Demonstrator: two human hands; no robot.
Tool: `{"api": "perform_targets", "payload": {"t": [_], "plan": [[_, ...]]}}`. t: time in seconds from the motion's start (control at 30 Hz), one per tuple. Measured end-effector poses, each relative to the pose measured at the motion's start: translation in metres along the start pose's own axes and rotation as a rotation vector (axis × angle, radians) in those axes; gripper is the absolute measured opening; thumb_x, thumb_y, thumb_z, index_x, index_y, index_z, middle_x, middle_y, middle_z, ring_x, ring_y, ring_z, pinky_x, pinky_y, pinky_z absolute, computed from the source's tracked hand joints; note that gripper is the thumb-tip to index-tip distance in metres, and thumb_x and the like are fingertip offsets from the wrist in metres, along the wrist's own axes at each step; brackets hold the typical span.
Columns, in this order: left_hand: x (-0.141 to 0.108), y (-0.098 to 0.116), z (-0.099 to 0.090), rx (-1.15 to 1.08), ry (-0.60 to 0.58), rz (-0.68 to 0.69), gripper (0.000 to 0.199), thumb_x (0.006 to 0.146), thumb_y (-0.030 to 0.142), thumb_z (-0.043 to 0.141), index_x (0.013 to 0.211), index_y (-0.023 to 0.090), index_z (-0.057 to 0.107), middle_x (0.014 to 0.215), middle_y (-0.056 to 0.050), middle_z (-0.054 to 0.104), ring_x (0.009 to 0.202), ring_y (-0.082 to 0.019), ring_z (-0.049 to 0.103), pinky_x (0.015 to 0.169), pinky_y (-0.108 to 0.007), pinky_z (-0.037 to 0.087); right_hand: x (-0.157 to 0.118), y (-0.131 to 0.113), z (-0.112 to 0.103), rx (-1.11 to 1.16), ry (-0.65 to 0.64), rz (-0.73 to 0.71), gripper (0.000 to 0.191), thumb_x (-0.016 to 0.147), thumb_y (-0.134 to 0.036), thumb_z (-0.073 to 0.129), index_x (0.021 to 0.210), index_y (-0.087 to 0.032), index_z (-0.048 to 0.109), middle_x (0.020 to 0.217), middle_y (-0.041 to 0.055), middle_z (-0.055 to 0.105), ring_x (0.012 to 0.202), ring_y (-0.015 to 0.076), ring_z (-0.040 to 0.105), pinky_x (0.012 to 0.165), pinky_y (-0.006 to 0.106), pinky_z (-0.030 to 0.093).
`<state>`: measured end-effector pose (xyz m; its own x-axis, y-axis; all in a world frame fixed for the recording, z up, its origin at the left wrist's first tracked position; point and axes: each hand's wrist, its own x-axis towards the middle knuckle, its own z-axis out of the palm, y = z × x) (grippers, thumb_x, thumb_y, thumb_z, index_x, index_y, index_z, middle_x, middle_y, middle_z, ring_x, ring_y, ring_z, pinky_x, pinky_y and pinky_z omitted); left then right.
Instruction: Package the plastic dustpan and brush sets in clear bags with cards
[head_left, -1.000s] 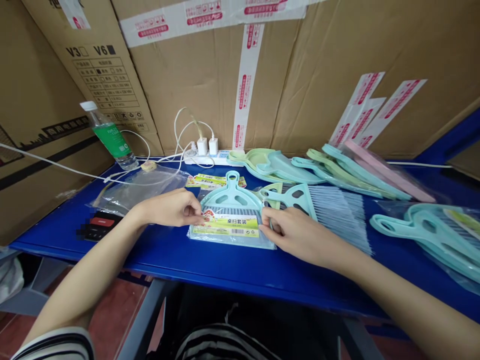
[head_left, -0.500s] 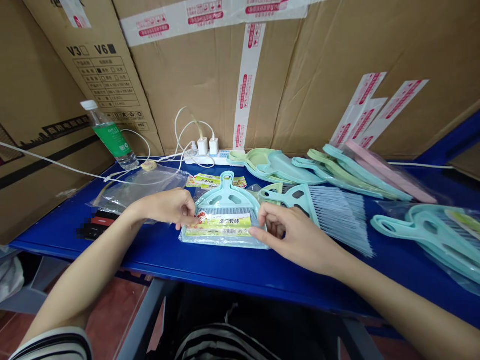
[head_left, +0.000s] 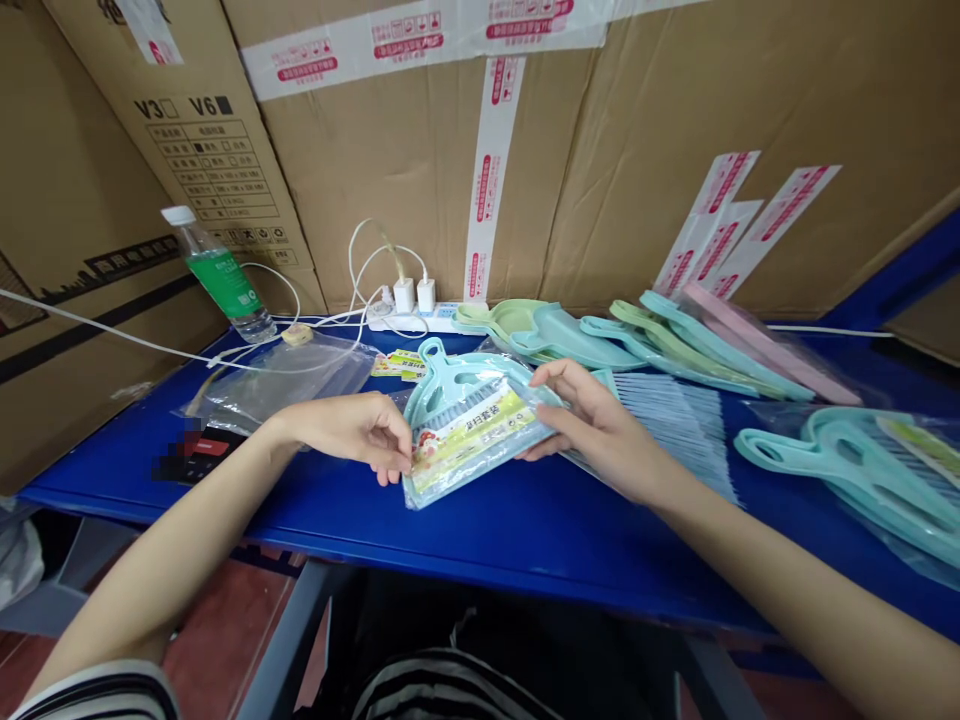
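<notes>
A light-blue dustpan set (head_left: 457, 375) in a clear plastic bag is tilted over the near part of the table, its handle pointing away. Inside the bag, a yellow-green label card (head_left: 480, 428) lies across brush bristles. My left hand (head_left: 364, 435) pinches the bag's lower left corner, fingers closed. On the right side, my right hand (head_left: 592, 425) grips the set with its thumb on top and fingers partly hidden beneath. Behind that hand, a loose light-blue brush (head_left: 675, 415) lies on the table, its handle mostly covered.
Several dustpans (head_left: 585, 340) in blue, green and pink lie along the back of the blue table (head_left: 330, 520). Another bagged set (head_left: 847, 455) is at right. At left are a clear bag (head_left: 292, 375), a bottle (head_left: 225, 280), a black-and-red item (head_left: 202, 450) and cables by a power strip (head_left: 442, 318). Label cards (head_left: 397, 365) lie behind.
The bagged dustpan set has turned and its right side has risen. My right hand has moved from its edge to a firmer grip, and my left hand has shifted slightly right.
</notes>
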<state>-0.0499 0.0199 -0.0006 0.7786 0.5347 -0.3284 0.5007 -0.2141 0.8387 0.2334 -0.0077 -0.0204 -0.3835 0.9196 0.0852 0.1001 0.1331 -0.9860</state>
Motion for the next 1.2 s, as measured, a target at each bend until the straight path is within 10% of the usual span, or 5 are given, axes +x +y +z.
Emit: {"api": "perform_targets", "payload": {"t": [0.13, 0.37, 0.7, 0.97, 1.2], "plan": [[-0.001, 0.007, -0.002, 0.231, 0.06, 0.104, 0.019, 0.089, 0.031, 0.062, 0.09, 0.015, 0.073, 0.068, -0.003, 0.07, 0.058, -0.01, 0.062, 0.057, -0.018, 0.048, 0.006, 0.001, -0.006, 0.112, 0.061, 0.049, 0.032, 0.074, -0.037, 0.062, 0.094, -0.027, 0.041, 0.093, -0.0026, 0.06, 0.058, 0.012, 0.063, 0.056, 0.032, 0.058], [-0.002, 0.005, -0.011, 0.935, 0.644, 0.247, 0.042, 0.081, 0.013, 0.059, 0.123, 0.018, 0.062, 0.105, -0.008, 0.065, 0.095, -0.019, 0.059, 0.086, -0.034, 0.05, 0.011, -0.004, -0.019, 0.213, 0.011, 0.166, 0.031, 0.07, -0.031, 0.062, 0.098, -0.024, 0.049, 0.066, -0.0042, 0.058, 0.049, 0.0146, 0.056, 0.043, 0.027, 0.044], [0.013, 0.002, 0.006, 0.889, 0.529, 0.271, 0.026, 0.099, 0.038, 0.048, 0.112, 0.016, 0.051, 0.107, -0.011, 0.065, 0.098, -0.023, 0.063, 0.086, -0.036, 0.051, 0.017, 0.001, -0.037, -0.052, 0.253, 0.056, 0.051, 0.084, -0.041, 0.059, 0.132, -0.028, 0.05, 0.087, 0.0037, 0.067, 0.086, 0.0247, 0.068, 0.07, 0.036, 0.058], [0.018, 0.003, 0.021, 0.945, 0.703, 0.139, 0.022, 0.099, 0.039, 0.044, 0.1, 0.018, 0.049, 0.09, -0.007, 0.063, 0.075, -0.021, 0.062, 0.069, -0.034, 0.051, 0.004, -0.004, -0.013, 0.077, 0.239, 0.152, 0.1, 0.089, -0.039, 0.056, 0.156, -0.03, -0.018, 0.135, 0.0074, 0.062, 0.108, 0.0279, 0.068, 0.089, 0.046, 0.06], [0.024, 0.009, 0.039, 0.965, 0.644, 0.063, 0.025, 0.1, 0.04, 0.044, 0.106, 0.017, 0.051, 0.094, -0.007, 0.064, 0.073, -0.021, 0.065, 0.067, -0.034, 0.053, -0.044, 0.017, -0.013, 0.101, 0.188, 0.146, 0.111, 0.078, -0.058, 0.068, 0.158, -0.037, -0.006, 0.147, 0.0063, 0.053, 0.112, 0.0295, 0.067, 0.086, 0.044, 0.061]]}}
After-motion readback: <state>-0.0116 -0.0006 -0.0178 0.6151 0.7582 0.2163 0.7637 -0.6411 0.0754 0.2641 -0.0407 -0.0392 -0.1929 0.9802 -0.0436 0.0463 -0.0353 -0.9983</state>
